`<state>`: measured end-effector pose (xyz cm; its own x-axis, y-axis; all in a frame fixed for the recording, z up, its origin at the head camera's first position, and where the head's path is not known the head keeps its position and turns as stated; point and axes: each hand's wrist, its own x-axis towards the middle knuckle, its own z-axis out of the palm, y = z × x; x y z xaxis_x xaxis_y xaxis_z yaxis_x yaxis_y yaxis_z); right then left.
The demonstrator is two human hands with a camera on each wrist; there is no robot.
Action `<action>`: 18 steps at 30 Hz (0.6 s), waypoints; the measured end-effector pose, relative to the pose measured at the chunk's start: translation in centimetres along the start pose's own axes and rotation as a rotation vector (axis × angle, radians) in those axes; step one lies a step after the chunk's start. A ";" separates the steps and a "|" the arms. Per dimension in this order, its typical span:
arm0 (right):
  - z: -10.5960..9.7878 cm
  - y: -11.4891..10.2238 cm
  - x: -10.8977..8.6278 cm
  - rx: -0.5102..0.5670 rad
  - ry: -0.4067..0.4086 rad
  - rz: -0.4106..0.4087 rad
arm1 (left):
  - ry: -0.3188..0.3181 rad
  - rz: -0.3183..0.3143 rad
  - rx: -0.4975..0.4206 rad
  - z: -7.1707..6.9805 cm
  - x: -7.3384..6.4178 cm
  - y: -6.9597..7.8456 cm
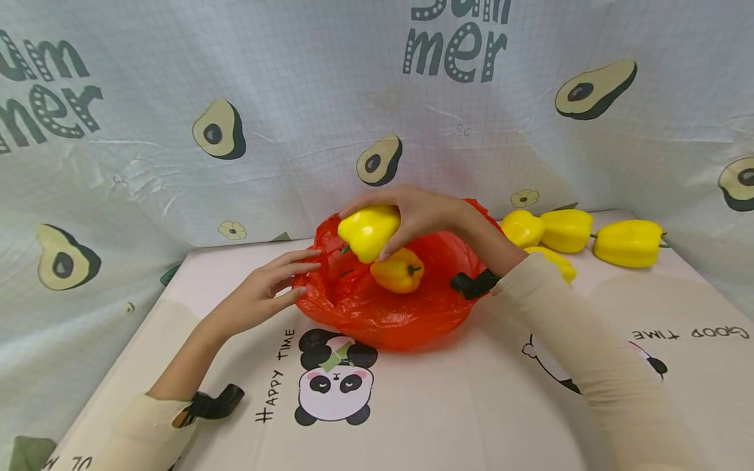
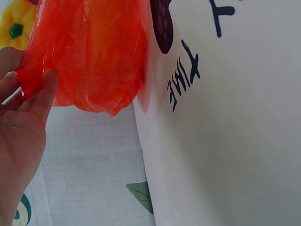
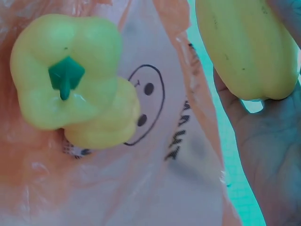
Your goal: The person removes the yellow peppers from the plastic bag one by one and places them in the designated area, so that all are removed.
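Observation:
A red plastic bag (image 1: pixel 389 327) stands with its mouth spread wide in the middle of the table. My right hand (image 1: pixel 421 216) grips a yellow bell pepper (image 1: pixel 370 230) above the bag's mouth; this pepper (image 3: pixel 251 52) also shows against the palm in the right wrist view. Inside the bag lies a yellow-orange bell pepper (image 1: pixel 397 271). Looking down from the right wrist, I see a pepper with a green stem (image 3: pixel 66 75) partly covering another pepper (image 3: pixel 106 117). My left hand (image 1: pixel 259 294) holds the bag's left rim between thumb and fingers.
Right of the bag, several yellow bell peppers (image 1: pixel 629 243) lie near the table's back edge, one partly hidden by my right arm. A printed panda (image 1: pixel 336 392) marks the table cover (image 1: pixel 442 412). Behind hangs a pale sheet (image 1: pixel 312 85) with avocado prints.

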<state>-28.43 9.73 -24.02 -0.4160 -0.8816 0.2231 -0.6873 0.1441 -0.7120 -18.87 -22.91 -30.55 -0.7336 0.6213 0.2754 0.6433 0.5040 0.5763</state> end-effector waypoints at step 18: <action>-1.4 -2.3 -3.2 -0.053 0.019 -0.038 | -0.009 -0.007 0.000 0.0 0.2 -0.1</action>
<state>-26.34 12.88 -22.17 -0.4000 -0.8783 0.2621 -0.7332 0.1350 -0.6665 -19.06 -22.86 -30.54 -0.7361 0.6231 0.2643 0.6380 0.5085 0.5782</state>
